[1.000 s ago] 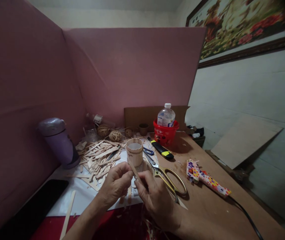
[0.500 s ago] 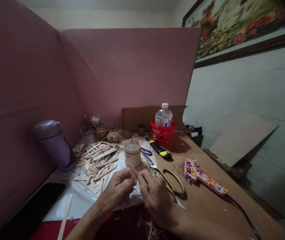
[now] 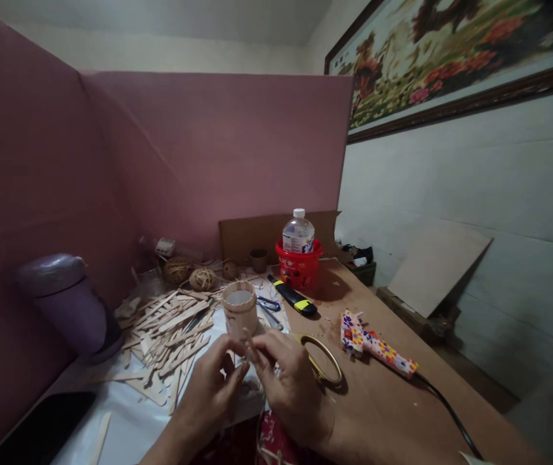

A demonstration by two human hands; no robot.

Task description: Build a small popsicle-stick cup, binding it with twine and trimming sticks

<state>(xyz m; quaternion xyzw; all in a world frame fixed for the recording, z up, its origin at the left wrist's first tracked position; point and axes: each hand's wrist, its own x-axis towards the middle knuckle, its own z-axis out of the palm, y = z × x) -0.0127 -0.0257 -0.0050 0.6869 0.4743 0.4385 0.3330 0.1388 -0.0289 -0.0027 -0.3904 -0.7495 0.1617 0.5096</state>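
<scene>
Close in front of me, my right hand (image 3: 289, 378) pinches a short wooden craft stick (image 3: 248, 337) whose upper end sticks up between the fingers. My left hand (image 3: 213, 381) meets it there, its thumb and forefinger curled to the stick's lower part, which the fingers mostly hide. Just beyond the fingertips stands a round cup covered in craft sticks (image 3: 239, 310), upright with its mouth up. Gold-handled scissors (image 3: 327, 361) lie to the right, partly covered by my right hand. Left of the cup is a heap of loose craft sticks (image 3: 174, 329).
On the right lies a flower-patterned glue gun (image 3: 378, 345) with a black cord. Behind are a black and yellow utility knife (image 3: 293, 297), a red bucket (image 3: 300, 268) holding a plastic bottle (image 3: 298, 234), and twine balls (image 3: 203, 279). A purple tumbler (image 3: 70, 316) and black phone-like slab (image 3: 39, 426) are left.
My view has shifted, so the table things appear further left. My hands have turned the craft stick more upright, and my left fingers now arch more around its lower part.
</scene>
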